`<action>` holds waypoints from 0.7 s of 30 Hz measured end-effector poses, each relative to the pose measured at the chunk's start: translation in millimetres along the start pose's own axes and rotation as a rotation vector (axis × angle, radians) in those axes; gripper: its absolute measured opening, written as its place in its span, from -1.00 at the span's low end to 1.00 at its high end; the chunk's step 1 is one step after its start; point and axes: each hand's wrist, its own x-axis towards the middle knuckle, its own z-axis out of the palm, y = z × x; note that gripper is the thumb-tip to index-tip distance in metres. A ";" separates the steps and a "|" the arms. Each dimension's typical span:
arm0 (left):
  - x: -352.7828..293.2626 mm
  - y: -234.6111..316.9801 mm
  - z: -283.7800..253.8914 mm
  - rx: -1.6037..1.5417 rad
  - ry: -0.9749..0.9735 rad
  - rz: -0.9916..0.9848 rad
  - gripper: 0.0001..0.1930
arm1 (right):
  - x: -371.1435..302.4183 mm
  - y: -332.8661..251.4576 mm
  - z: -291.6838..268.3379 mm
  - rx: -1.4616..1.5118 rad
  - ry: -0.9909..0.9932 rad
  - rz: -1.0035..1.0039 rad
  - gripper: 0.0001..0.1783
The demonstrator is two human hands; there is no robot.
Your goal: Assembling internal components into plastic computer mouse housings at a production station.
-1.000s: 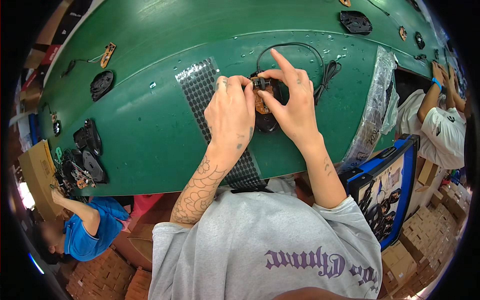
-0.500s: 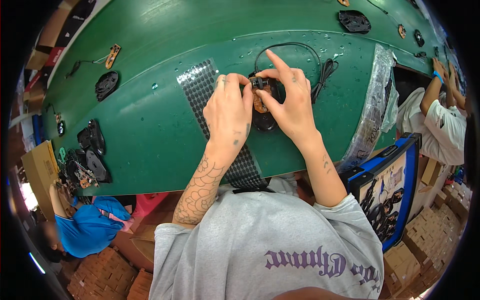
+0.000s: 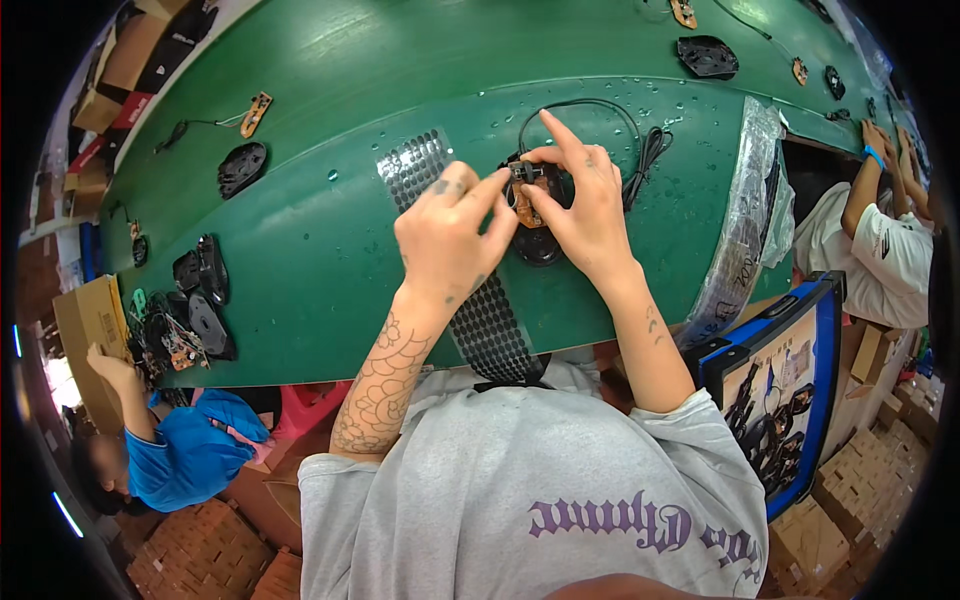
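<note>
A computer mouse's black lower shell (image 3: 541, 248) lies on the green table in front of me, with an orange circuit board (image 3: 524, 212) over it. My right hand (image 3: 592, 218) pinches the board's upper part, by a small black wheel, between thumb and bent fingers; its index finger points up and away. On the other side, my left hand (image 3: 447, 235) has its fingers curled and the index tip at the board's upper left edge. Whatever lies between its thumb and index is too small to make out. A black cable (image 3: 652, 160) loops from the shell to a tied bundle at right.
A clear sheet of black dots (image 3: 490, 325) runs beneath my left arm. Plastic wrapping (image 3: 735, 225) lies at right, above a blue-framed case (image 3: 775, 400). Mouse shells and parts (image 3: 205, 325) lie at left. Co-workers sit at left, in a blue shirt (image 3: 195, 455), and far right.
My left hand has drawn slightly left and back from the board, its fingers shifting. The right hand stays on the board. The co-worker at left has raised a hand off the parts.
</note>
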 end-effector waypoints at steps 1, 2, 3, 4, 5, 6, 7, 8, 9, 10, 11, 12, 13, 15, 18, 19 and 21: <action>0.0 1.5 1.2 0.056 0.005 0.072 -0.79 | 0.3 0.2 -0.3 0.002 0.000 -0.001 -0.16; -0.4 2.6 2.2 0.112 0.010 0.143 -0.77 | 0.4 0.0 -0.2 0.004 0.000 -0.002 -0.16; -0.4 3.4 3.4 0.113 0.015 0.145 -0.77 | 1.0 -0.4 -0.1 0.003 0.003 -0.007 -0.16; -1.0 4.0 4.9 0.125 0.016 0.142 -0.76 | 1.2 -0.9 0.3 0.002 -0.001 -0.003 -0.16; -2.0 4.5 6.6 0.137 0.017 0.138 -0.74 | 1.1 -1.5 0.7 0.002 -0.006 0.001 -0.16; -3.1 4.9 8.3 0.148 0.017 0.135 -0.73 | 0.9 -2.0 1.0 0.001 -0.011 0.006 -0.16; -4.0 5.4 9.8 0.160 0.017 0.131 -0.71 | 0.9 -2.2 0.9 0.001 -0.016 0.011 -0.16; -5.1 5.4 10.7 0.161 0.020 0.131 -0.71 | 0.9 -2.4 0.8 0.000 -0.015 0.008 -0.16; -6.4 5.4 11.4 0.174 0.015 0.144 -0.71 | 0.9 -2.2 0.5 0.003 -0.015 0.010 -0.16; -7.8 5.3 12.1 0.186 0.010 0.156 -0.70 | 0.7 -1.9 0.2 0.005 -0.015 0.013 -0.16; -9.3 5.2 12.7 0.199 0.005 0.168 -0.70 | 0.6 -1.6 -0.1 0.008 -0.015 0.016 -0.17; -10.8 5.1 13.5 0.211 -0.001 0.179 -0.70 | 0.5 -1.6 0.0 0.011 -0.016 0.019 -0.17; -12.0 5.5 14.5 0.213 0.000 0.178 -0.70 | 0.9 -2.1 -0.1 0.011 -0.017 0.017 -0.17; -14.7 6.9 16.8 0.223 -0.014 0.168 -0.71 | 1.5 -3.7 -0.4 0.006 -0.006 0.010 -0.17; -13.9 7.5 16.7 0.236 -0.027 0.159 -0.73 | 3.3 -5.3 -0.1 0.003 0.006 0.001 -0.17; -10.7 7.3 15.0 0.219 -0.073 0.166 -0.74 | 3.6 -5.5 -0.4 0.006 0.002 0.011 -0.17; -1.2 6.8 9.7 0.189 -0.158 0.182 -0.76 | 5.0 -6.3 -2.2 0.014 -0.003 0.025 -0.16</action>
